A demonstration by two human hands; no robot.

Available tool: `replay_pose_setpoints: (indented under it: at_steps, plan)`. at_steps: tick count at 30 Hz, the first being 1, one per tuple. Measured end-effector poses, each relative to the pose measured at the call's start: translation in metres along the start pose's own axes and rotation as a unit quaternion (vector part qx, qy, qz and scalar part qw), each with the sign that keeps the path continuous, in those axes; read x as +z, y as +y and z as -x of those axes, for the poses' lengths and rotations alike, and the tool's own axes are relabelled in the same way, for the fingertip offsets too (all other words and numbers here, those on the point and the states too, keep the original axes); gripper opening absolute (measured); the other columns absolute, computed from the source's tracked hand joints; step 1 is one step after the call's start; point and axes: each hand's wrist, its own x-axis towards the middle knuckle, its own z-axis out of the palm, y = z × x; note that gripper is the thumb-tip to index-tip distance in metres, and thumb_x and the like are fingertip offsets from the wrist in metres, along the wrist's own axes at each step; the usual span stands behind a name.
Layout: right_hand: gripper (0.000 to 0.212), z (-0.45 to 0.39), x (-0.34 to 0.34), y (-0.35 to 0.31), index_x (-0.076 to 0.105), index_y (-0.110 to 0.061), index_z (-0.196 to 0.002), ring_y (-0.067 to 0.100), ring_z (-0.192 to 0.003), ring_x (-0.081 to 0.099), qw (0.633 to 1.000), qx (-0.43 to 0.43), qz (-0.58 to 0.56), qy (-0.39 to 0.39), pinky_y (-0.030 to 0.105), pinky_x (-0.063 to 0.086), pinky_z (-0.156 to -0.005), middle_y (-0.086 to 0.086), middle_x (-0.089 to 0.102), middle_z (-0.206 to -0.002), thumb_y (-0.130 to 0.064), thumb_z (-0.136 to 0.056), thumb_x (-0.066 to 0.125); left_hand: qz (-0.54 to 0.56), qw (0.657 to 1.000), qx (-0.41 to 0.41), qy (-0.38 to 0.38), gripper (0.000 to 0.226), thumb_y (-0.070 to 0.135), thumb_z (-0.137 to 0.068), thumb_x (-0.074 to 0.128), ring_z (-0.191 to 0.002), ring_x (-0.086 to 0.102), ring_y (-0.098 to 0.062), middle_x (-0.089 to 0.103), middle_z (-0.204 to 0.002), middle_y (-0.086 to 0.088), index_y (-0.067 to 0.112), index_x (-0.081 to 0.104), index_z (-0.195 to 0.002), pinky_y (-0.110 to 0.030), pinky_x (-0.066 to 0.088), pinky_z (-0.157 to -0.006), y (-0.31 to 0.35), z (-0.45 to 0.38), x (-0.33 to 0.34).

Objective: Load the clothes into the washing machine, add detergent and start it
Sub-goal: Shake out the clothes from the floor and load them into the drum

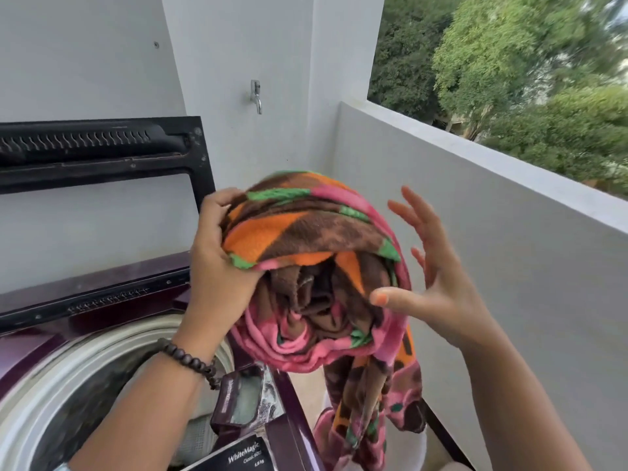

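A bundled towel in orange, brown, pink and green hangs in the air at the right edge of a purple top-loading washing machine. My left hand grips the towel's left side from above. My right hand is beside the towel's right side with fingers spread, the thumb touching the cloth. The towel's tail dangles down to the right of the machine. The machine's lid stands raised, and its steel drum is open below my left forearm. A small detergent drawer sits at the machine's front right corner.
A white balcony parapet runs along the right, close to the machine. A metal tap sticks out of the back wall. A white basket rim shows under the hanging towel. Trees stand beyond the parapet.
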Motion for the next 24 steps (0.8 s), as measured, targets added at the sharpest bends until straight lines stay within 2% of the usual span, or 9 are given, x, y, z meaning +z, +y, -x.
replay_pose_setpoints:
  at_steps: [3, 5, 7, 9, 12, 14, 18, 20, 24]
  plan:
    - [0.126, 0.002, -0.005, 0.013, 0.011, -0.046, -0.151, 0.010, -0.144, 0.031, 0.994, 0.030, -0.105, -0.006, 0.053, 0.029, -0.114, -0.010, 0.031, -0.156, -0.063, -0.051, 0.085, 0.083, 0.995, 0.011, 0.058, 0.064, 0.051, -0.064, 0.082, -0.099, 0.060, 0.002, 0.063, -0.106, 0.016, 0.030, 0.046, -0.112, -0.015, 0.048, -0.086, 0.008, -0.008, -0.006]
    - [0.135, 0.004, -0.002, 0.022, 0.010, -0.029, -0.155, 0.017, -0.137, 0.044, 0.985, 0.071, -0.151, -0.042, 0.044, 0.042, -0.109, -0.003, 0.039, -0.152, -0.056, -0.050, 0.090, 0.102, 0.991, 0.034, 0.077, 0.061, 0.054, -0.069, 0.077, -0.102, 0.058, -0.004, 0.059, -0.112, 0.009, 0.027, 0.046, -0.113, -0.022, 0.048, -0.090, 0.016, -0.016, -0.008]
    - [0.133, 0.005, 0.003, 0.021, 0.027, -0.010, -0.149, 0.016, -0.120, 0.060, 0.976, 0.135, -0.153, -0.074, 0.031, 0.053, -0.094, 0.004, 0.058, -0.136, -0.052, -0.042, 0.094, 0.112, 0.989, 0.056, 0.074, 0.056, 0.048, -0.074, 0.074, -0.104, 0.058, -0.007, 0.054, -0.115, -0.002, 0.023, 0.046, -0.114, -0.028, 0.047, -0.093, 0.025, -0.025, -0.009]
    - [0.109, 0.005, 0.007, 0.018, 0.049, -0.008, -0.132, 0.006, -0.097, 0.069, 0.970, 0.179, -0.139, -0.083, 0.020, 0.056, -0.075, -0.004, 0.073, -0.107, -0.036, -0.037, 0.096, 0.113, 0.990, 0.062, 0.056, 0.053, 0.046, -0.075, 0.072, -0.104, 0.058, -0.008, 0.054, -0.115, -0.005, 0.022, 0.046, -0.115, -0.029, 0.048, -0.094, 0.030, -0.032, -0.013]
    - [0.034, -0.002, 0.001, 0.019, 0.064, -0.013, -0.080, 0.000, -0.052, 0.062, 0.977, 0.188, -0.091, -0.052, 0.018, 0.053, -0.053, -0.004, 0.067, -0.056, -0.005, -0.051, 0.079, 0.069, 0.995, 0.073, 0.009, 0.042, 0.032, -0.077, 0.065, -0.104, 0.060, -0.003, 0.061, -0.113, 0.010, 0.029, 0.050, -0.116, -0.024, 0.048, -0.094, 0.031, -0.035, -0.025]
    - [0.028, -0.010, -0.014, 0.028, 0.060, -0.011, -0.063, 0.004, -0.039, 0.052, 0.984, 0.174, -0.040, 0.002, 0.024, 0.048, -0.048, -0.002, 0.057, -0.042, 0.013, -0.061, 0.073, 0.032, 0.997, 0.071, -0.002, 0.044, 0.024, -0.075, 0.064, -0.105, 0.060, -0.002, 0.064, -0.112, 0.015, 0.031, 0.051, -0.117, -0.023, 0.048, -0.094, 0.031, -0.037, -0.036]
    - [0.047, -0.029, -0.056, 0.027, 0.071, -0.031, -0.071, -0.001, -0.054, 0.052, 0.979, 0.115, 0.028, 0.165, 0.025, 0.048, -0.055, -0.013, 0.064, -0.055, 0.001, -0.037, 0.060, -0.065, 0.996, 0.059, -0.016, 0.057, 0.056, -0.073, 0.074, -0.104, 0.059, 0.004, 0.063, -0.114, 0.019, 0.035, 0.049, -0.119, -0.015, 0.046, -0.092, 0.034, -0.035, -0.049]
    - [0.063, -0.037, -0.068, 0.017, 0.070, -0.035, -0.089, 0.012, -0.070, 0.058, 0.972, 0.076, 0.076, 0.207, 0.037, 0.050, -0.065, -0.005, 0.068, -0.073, -0.007, -0.033, 0.060, -0.085, 0.995, 0.043, 0.014, 0.055, 0.046, -0.071, 0.076, -0.103, 0.059, 0.003, 0.062, -0.112, 0.016, 0.035, 0.049, -0.117, -0.019, 0.047, -0.094, 0.033, -0.032, -0.041]
    - [0.050, -0.044, -0.045, 0.007, 0.063, -0.016, -0.091, 0.030, -0.072, 0.057, 0.980, 0.023, 0.105, 0.168, 0.042, 0.048, -0.065, 0.011, 0.059, -0.083, -0.018, -0.041, 0.064, 0.008, 0.983, -0.004, 0.181, 0.043, 0.026, -0.074, 0.066, -0.108, 0.060, -0.013, 0.062, -0.113, 0.007, 0.034, 0.051, -0.114, -0.044, 0.047, -0.104, 0.027, -0.030, -0.002]
